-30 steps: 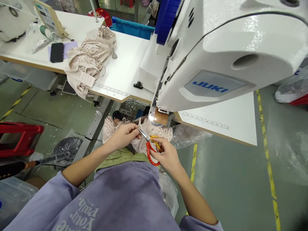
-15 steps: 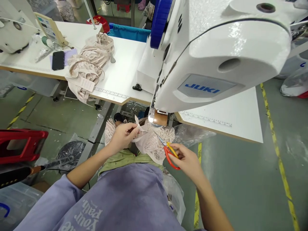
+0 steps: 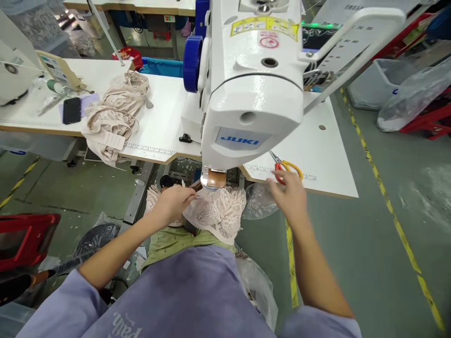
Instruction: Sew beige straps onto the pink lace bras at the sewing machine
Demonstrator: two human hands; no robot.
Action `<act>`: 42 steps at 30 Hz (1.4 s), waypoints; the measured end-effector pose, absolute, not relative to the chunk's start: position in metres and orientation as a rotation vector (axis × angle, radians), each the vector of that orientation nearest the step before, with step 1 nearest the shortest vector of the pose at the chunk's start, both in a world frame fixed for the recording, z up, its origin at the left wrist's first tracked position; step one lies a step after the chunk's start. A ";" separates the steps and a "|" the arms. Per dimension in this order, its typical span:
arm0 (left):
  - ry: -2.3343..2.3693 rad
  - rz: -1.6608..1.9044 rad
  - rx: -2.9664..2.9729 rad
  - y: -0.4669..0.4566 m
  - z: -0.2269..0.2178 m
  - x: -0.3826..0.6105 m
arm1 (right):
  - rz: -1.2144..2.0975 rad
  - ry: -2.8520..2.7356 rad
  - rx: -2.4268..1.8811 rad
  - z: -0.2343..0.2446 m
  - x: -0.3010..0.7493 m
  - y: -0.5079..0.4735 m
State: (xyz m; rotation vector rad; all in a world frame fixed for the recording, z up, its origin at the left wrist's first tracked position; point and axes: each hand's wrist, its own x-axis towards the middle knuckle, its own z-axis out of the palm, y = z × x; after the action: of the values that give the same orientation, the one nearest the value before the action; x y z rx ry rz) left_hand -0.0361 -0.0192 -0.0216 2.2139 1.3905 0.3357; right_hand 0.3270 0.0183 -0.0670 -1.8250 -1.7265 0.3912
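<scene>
My left hand [image 3: 175,203] is closed, its fingertips pinching the edge of a beige lace bra [image 3: 214,213] spread over my lap. The bra lies just below the sewing machine's work plate [image 3: 214,179]. My right hand [image 3: 291,195] is at the front edge of the right tabletop, thumb and fingers apart. Directly beyond its fingertips, a pair of scissors [image 3: 283,168] with red and yellow handles rests on the table, blades pointing away to the left. The fingers are beside the red handle; whether they still touch it is hard to see.
The white sewing machine head [image 3: 253,108] stands over the middle. A heap of beige lace bras [image 3: 114,110] hangs over the left table's edge, near a black phone [image 3: 72,111]. A red stool [image 3: 28,239] stands at left, and a clear plastic bag [image 3: 259,286] hangs beside my lap.
My right hand has carried the scissors from the bra up and right onto the tabletop, and its fingers have loosened. My left hand stays on the bra. The view has shifted right.
</scene>
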 end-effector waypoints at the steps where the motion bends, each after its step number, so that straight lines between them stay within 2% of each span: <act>1: 1.378 0.389 2.335 -0.021 -0.025 -0.033 | 0.581 -1.725 -1.742 -0.064 0.310 0.001; 4: 1.200 0.533 2.561 -0.031 -0.033 -0.018 | 1.159 -1.951 -1.436 -0.061 0.257 -0.047; 7: 1.076 0.555 2.591 -0.042 -0.029 0.002 | 1.320 -1.907 -1.242 -0.065 0.219 -0.070; 11: 1.133 0.680 2.205 -0.047 -0.013 0.026 | 1.409 -1.364 -1.239 -0.066 0.199 -0.070; 14: 1.196 0.733 1.762 -0.043 -0.003 0.038 | 1.338 -1.062 -1.302 -0.051 0.196 -0.056; 17: 1.320 0.760 1.633 -0.036 -0.001 0.038 | 1.225 -1.050 -1.311 -0.033 0.198 -0.032; 21: 1.529 0.723 1.888 -0.028 -0.006 0.025 | 1.141 -1.196 -1.423 -0.025 0.206 0.009; 26: 1.549 0.652 2.314 -0.020 -0.016 0.017 | 1.068 -1.465 -1.443 -0.026 0.211 0.046; 34: 1.629 0.575 2.366 -0.008 -0.013 0.016 | 0.876 -1.756 -1.488 -0.030 0.214 0.072; 42: 1.637 0.531 2.448 -0.008 -0.008 0.017 | 0.829 -1.824 -1.437 -0.038 0.216 0.078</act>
State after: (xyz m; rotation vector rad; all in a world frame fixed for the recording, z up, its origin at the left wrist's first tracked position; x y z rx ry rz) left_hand 0.0173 -0.0078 -0.0085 2.4483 1.6367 0.5311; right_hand 0.2158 0.0785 -0.0377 -1.4366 -1.8238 0.8287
